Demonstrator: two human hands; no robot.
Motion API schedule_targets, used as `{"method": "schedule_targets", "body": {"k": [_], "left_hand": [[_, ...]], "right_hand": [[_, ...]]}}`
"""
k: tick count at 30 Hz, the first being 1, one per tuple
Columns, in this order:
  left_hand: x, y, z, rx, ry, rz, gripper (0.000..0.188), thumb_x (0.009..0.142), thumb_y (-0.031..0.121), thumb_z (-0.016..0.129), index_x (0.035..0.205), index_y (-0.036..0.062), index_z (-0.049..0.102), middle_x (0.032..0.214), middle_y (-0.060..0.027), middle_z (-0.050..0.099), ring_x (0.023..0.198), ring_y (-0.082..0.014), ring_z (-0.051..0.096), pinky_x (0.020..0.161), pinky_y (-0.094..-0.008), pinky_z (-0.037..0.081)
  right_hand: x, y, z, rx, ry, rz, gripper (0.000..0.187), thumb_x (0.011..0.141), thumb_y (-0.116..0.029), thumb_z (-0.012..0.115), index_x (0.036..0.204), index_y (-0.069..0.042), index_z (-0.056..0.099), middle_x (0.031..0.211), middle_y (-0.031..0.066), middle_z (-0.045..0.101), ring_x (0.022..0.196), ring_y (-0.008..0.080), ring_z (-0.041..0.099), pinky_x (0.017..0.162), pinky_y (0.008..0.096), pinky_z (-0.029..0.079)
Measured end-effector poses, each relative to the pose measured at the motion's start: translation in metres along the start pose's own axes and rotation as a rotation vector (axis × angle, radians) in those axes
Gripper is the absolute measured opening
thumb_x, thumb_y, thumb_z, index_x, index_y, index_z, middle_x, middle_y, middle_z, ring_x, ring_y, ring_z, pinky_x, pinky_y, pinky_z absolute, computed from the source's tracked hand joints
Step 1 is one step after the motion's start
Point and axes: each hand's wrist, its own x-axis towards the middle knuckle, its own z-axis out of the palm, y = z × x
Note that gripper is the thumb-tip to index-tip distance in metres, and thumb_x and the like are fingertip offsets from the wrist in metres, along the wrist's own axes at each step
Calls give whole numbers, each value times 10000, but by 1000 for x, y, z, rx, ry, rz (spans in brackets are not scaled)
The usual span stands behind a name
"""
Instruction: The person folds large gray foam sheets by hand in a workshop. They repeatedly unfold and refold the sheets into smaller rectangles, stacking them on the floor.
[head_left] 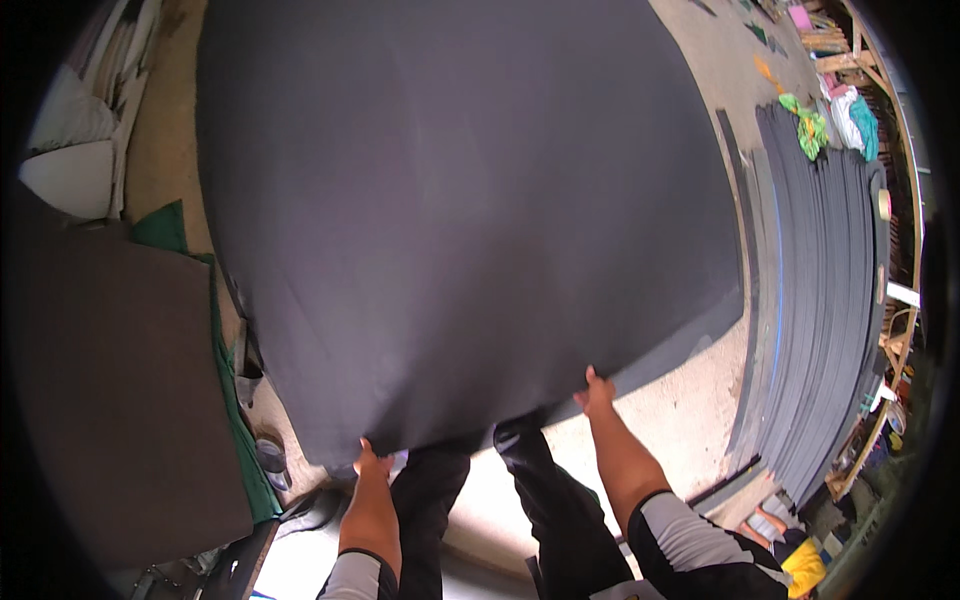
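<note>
A large dark grey sheet, which looks like foam or rubber, spreads across the middle of the view. Its near edge is pinched in my left hand, thumb on top, just left of my legs. Farther right along that same edge, my right hand grips it with the thumb up. The fingers of both hands are mostly hidden beneath the sheet. Around the held edge the surface bends slightly. Below the right part of that edge another dark layer shows, lying close to the floor.
Long dark strips are stacked at the right, with green and white cloths at their far end. A dark brown sheet over green fabric lies left, near a shoe. White padded pieces stand far left. Someone in yellow is at lower right.
</note>
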Motion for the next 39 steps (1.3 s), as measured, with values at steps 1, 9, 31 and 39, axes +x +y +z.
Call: {"method": "schedule_targets", "body": {"k": [1, 9, 31, 39], "left_hand": [[-4, -2, -2, 114, 115, -11, 634, 930, 425, 744, 1337, -4, 515, 1245, -217, 635, 1028, -431, 670, 819, -603, 586], [32, -8, -17, 200, -44, -114, 525, 972, 398, 697, 1276, 1, 540, 1016, -232, 677, 820, -408, 712, 660, -538, 624], [-279, 70, -125, -489, -348, 134, 424, 959, 307, 718, 1274, 30, 650, 1130, -82, 707, 920, -204, 688, 778, -340, 528], [-267, 79, -233, -887, -109, 19, 342, 967, 253, 714, 1199, 3, 688, 1041, -81, 723, 789, -149, 667, 699, -280, 527]], "right_hand": [[-4, 6, -6, 29, -6, -1, 532, 957, -253, 724, 1418, -182, 470, 1349, 143, 584, 1082, 377, 638, 764, 527, 573], [-3, 0, -4, -140, 83, -22, 358, 989, -226, 680, 1298, -115, 538, 1089, 131, 652, 777, 291, 668, 630, 404, 591], [-489, -64, 217, -1946, -929, -1140, 395, 946, -250, 701, 1287, -57, 647, 1081, 167, 744, 1037, 312, 709, 920, 416, 546], [-614, 73, 245, -2368, -1229, -1214, 423, 930, -269, 724, 1301, -80, 646, 1093, 146, 747, 1050, 283, 711, 921, 399, 550]]}}
